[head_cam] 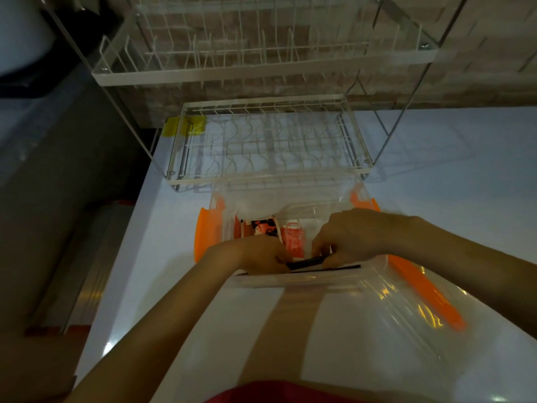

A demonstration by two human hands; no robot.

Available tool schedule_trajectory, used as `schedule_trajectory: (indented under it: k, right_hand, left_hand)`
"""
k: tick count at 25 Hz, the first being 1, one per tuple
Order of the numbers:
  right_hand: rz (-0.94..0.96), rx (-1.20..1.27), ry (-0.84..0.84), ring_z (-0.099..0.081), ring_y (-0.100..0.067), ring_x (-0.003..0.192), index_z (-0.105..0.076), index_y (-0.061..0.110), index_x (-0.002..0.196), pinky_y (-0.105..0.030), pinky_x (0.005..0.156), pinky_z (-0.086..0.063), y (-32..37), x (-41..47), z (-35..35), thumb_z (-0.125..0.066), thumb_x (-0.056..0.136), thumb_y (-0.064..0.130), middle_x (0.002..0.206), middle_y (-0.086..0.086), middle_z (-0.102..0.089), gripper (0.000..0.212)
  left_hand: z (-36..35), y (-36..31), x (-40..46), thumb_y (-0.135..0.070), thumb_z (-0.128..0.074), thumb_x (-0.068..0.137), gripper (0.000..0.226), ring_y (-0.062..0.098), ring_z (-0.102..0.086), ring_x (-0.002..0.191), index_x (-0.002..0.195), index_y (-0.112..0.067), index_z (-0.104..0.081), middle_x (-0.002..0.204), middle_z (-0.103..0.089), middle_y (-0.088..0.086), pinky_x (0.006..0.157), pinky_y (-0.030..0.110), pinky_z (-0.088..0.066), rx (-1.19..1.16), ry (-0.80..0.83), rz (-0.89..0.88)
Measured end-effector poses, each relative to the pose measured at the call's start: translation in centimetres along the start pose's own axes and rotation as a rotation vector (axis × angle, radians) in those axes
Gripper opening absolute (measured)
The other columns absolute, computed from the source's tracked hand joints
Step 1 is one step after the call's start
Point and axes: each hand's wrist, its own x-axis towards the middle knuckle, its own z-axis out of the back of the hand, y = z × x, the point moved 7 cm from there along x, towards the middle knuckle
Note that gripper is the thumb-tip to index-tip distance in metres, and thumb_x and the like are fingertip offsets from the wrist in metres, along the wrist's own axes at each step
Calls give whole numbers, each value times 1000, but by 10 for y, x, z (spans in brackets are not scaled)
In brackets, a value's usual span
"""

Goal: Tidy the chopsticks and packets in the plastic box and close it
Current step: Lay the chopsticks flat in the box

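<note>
Hands (302, 251) on slim black chopsticks (308, 261)

clear plastic box (232, 205), see-through walls, bright orange side clips. inside the box: packets (294, 239) in orange-red with white markings, and one to their left in white with black and orange print. black chopsticks (308, 261) along the box's near wall. right of the box, a clear lid (386, 309) with an orange edge strip. behind the box, a white wire rack (270, 141); yellow patch at its back left corner. white counter (465, 175) under the box.
</note>
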Motion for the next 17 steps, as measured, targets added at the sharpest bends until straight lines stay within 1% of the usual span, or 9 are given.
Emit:
schedule_trajectory:
  k: [2, 5, 8, 11, 12, 13, 15, 16, 17]
  right_hand:
    - [22, 111, -53, -62, -18, 97, -63, 17, 110, -28, 80, -47, 1, -1, 10, -48, 90, 36, 108, -2, -69, 31]
    - [-13, 153, -189, -62, -17, 98, -63, 15, 110, -33, 88, -48, -6, -3, 26, -47, 92, 29, 109, -4, -69, 28]
    - [-91, 107, -306, -57, -19, 106, -54, 19, 121, -34, 89, -46, -16, -4, 35, -46, 92, 30, 127, -4, -54, 32]
    - [-164, -9, -288, -52, -25, 116, -37, 20, 135, -38, 90, -44, -22, -1, 34, -44, 93, 32, 141, -3, -38, 44]
    - [-188, -39, -269, -50, -26, 119, -34, 20, 137, -39, 91, -43, -23, 1, 33, -43, 93, 32, 142, -4, -37, 47]
    - [-209, -63, -251, -49, -27, 120, -32, 19, 138, -40, 91, -43, -24, 3, 32, -43, 93, 32, 141, -5, -39, 48]
    - [-256, -117, -206, -48, -28, 120, -36, 16, 135, -41, 91, -43, -28, 8, 30, -43, 93, 31, 137, -9, -44, 45]
    - [-279, -145, -173, -49, -29, 119, -38, 14, 133, -41, 90, -43, -29, 11, 29, -43, 93, 31, 135, -10, -46, 44]
    - [-298, -169, -141, -49, -29, 118, -40, 13, 131, -41, 89, -43, -30, 15, 27, -44, 93, 32, 133, -11, -48, 43]
  left_hand:
    - [2, 1, -1, -28, -43, 93, 35, 21, -55, 101, 121, -14, -56, 119, -61, 9, 77, 24, -35, 12, -13, -1]
    - [-1, -2, -1, -25, -42, 93, 35, 24, -55, 106, 123, -14, -56, 120, -61, 9, 72, 22, -36, 30, 38, -36]
    - [-3, -4, 0, -26, -41, 94, 37, 21, -53, 111, 127, -15, -52, 127, -58, 8, 83, 22, -35, 10, 80, -34]
    - [2, -4, -1, -38, -42, 92, 43, 21, -52, 114, 129, -16, -49, 130, -56, 6, 89, 27, -39, 7, 79, 3]
    - [7, -4, -1, -42, -42, 91, 45, 20, -52, 113, 127, -17, -50, 127, -56, 5, 89, 26, -39, -6, 54, 5]
    - [15, -4, -2, -45, -41, 91, 43, 19, -54, 108, 122, -18, -53, 121, -59, 3, 85, 24, -38, -39, 0, 5]
    - [35, -1, 0, -43, -39, 92, 38, 21, -57, 98, 109, -16, -58, 105, -62, 3, 73, 22, -39, -129, -191, 41]
    - [46, 3, 2, -40, -39, 92, 38, 24, -57, 102, 113, -13, -56, 107, -61, 6, 74, 24, -40, -155, -297, 84]
    - [53, 7, 5, -37, -41, 93, 41, 26, -55, 109, 122, -10, -51, 118, -59, 10, 80, 25, -40, -155, -377, 132]
